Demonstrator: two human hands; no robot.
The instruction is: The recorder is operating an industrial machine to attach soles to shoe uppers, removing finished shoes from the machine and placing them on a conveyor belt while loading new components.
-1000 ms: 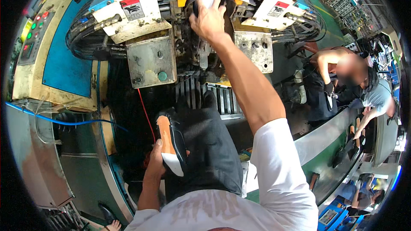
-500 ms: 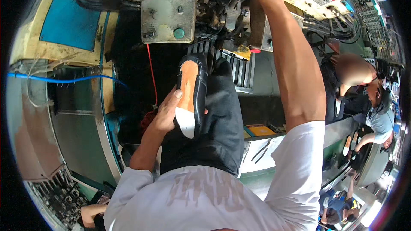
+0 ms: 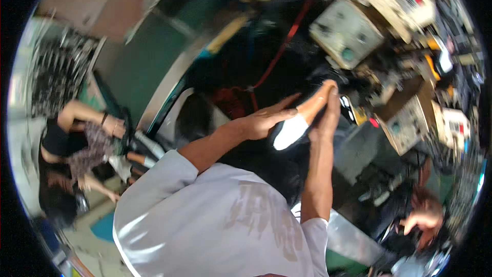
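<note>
Between my hands is a black shoe upper [image 3: 313, 106], its underside facing up. That underside is tan over most of its length and white at the end nearer me. My left hand [image 3: 269, 120] holds its left side near the white end, fingers stretched along it. My right hand [image 3: 327, 119] lies along the other side, with fingertips near the tan tip. Much of the black side is hidden by my hands, and motion blurs the picture.
A machine with a grey control box [image 3: 346, 32] stands ahead to the right, and a second control box [image 3: 407, 125] sits beyond my right hand. A red cord [image 3: 282, 54] hangs ahead. One person [image 3: 77, 159] works at left, another [image 3: 425, 210] at right.
My view has swung left, so the machine sits further right. My right hand has come down from the machine onto the shoe upper, which was in my left hand alone.
</note>
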